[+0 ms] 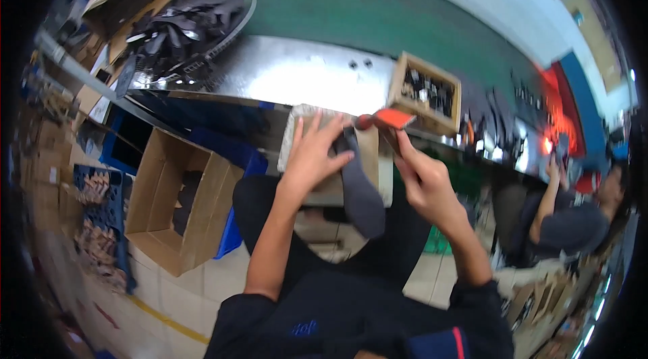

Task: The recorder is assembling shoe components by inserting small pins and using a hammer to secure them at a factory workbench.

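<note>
A dark grey insole-shaped piece [362,194] lies over a pale block [385,177] in front of my lap, its wide end sticking out past the near edge. My left hand [312,156] rests on the block with its fingers spread. Its thumb and index finger touch the narrow upper part of the piece. In my right hand [430,187], closed around the handle, is a hammer [393,118] with a red-orange head. The head is just above the block, beside the narrow end of the piece; whether it touches anything I cannot tell.
Beyond the block runs a metal-edged bench [290,69] with a green belt [351,8]. On it stand a wooden box [397,82] of small dark parts and a basket [251,11] of dark pieces. A cardboard box [152,183] is at left. A co-worker [570,224] sits at right.
</note>
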